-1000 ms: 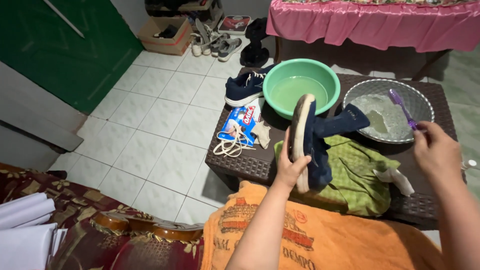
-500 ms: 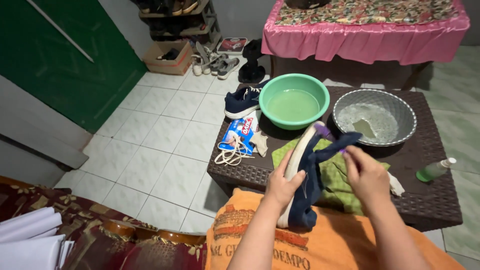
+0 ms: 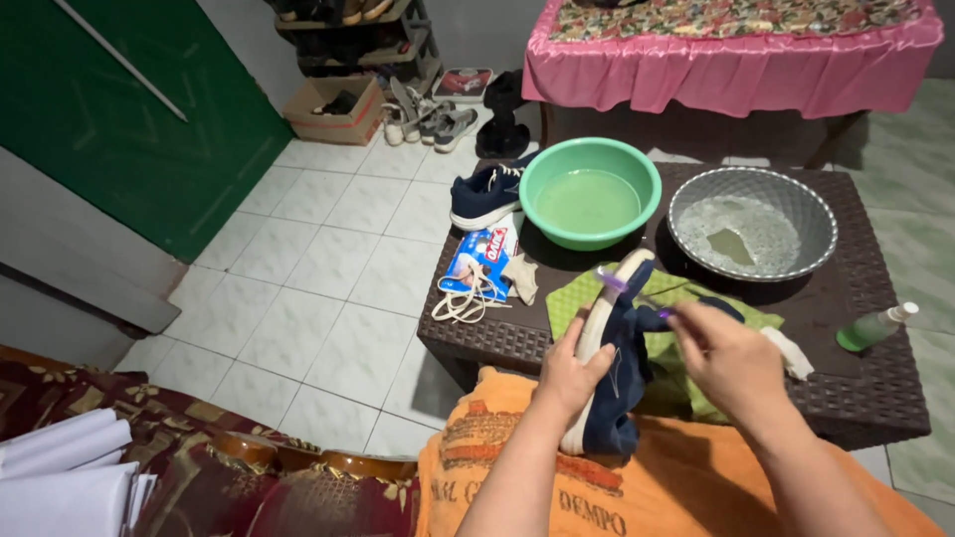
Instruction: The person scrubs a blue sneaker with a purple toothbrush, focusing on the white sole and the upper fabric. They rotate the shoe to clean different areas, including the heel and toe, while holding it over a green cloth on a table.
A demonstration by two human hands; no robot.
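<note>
The right hand [image 3: 731, 358], out by the metal bowl [image 3: 753, 224] 1 s ago, has come back and now pinches a purple brush [image 3: 629, 292] against the white sole of the navy shoe [image 3: 609, 358]. The left hand [image 3: 567, 373] keeps its grip wrapped round that sole, holding the shoe upright over the green cloth [image 3: 676, 333] at the counter [image 3: 856, 383] edge. Scrubbing looks underway.

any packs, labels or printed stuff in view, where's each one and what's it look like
Soap powder pouch: flat on the table's left edge, beside the white laces; blue, red and white.
Cardboard box: on the floor by the shoe rack; brown, open-topped.
Small flat pack: on the floor beyond the table; pale with a red border.
Orange cloth: over the lap; dark printed lettering.
Green bottle: table's right edge; no label visible.
</note>
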